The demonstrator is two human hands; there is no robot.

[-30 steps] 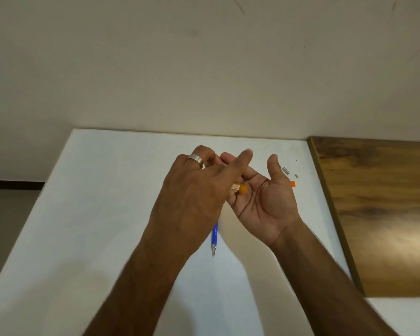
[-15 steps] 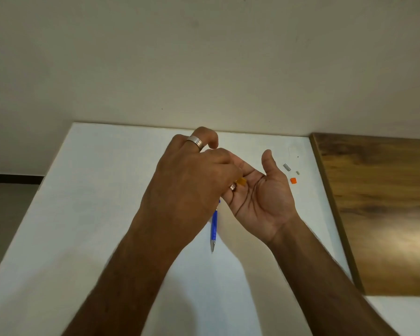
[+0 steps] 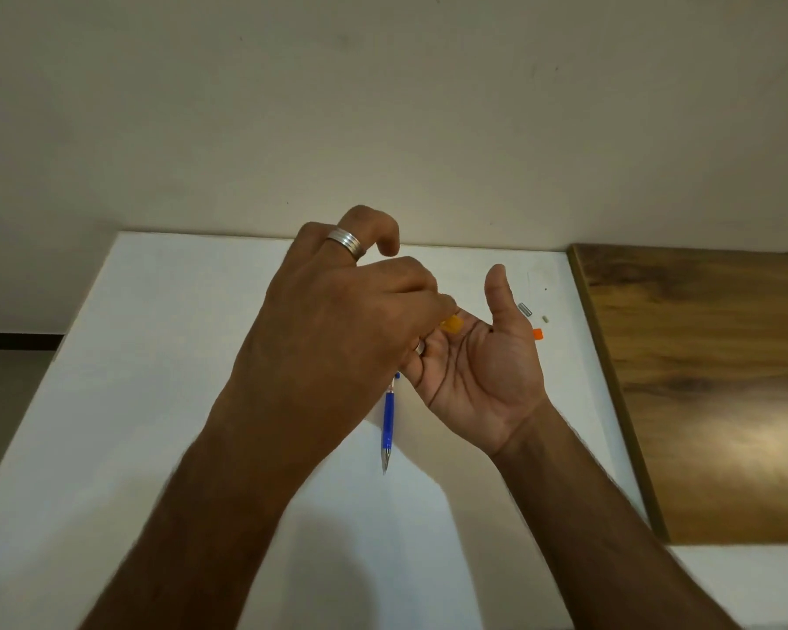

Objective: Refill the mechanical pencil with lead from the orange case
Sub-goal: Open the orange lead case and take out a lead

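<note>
The head view shows the left hand (image 3: 337, 329) pinching the orange case (image 3: 452, 324) over the right hand (image 3: 478, 370), whose palm is turned up and open, holding nothing I can see. Below this grip, toward the person, the mechanical pencil (image 3: 388, 422) lies on the white table (image 3: 164, 356), its long axis pointing toward the person, tip nearest. Both hands seem about equally near. Beyond the thumb lie an orange cap (image 3: 537, 333) and small parts; a wall stands behind.

Your blue mechanical pencil (image 3: 388, 422): lying on the white surface, metal tip toward you, upper end hidden. Your orange case (image 3: 452, 324): translucent, mostly hidden at the fingers.
</note>
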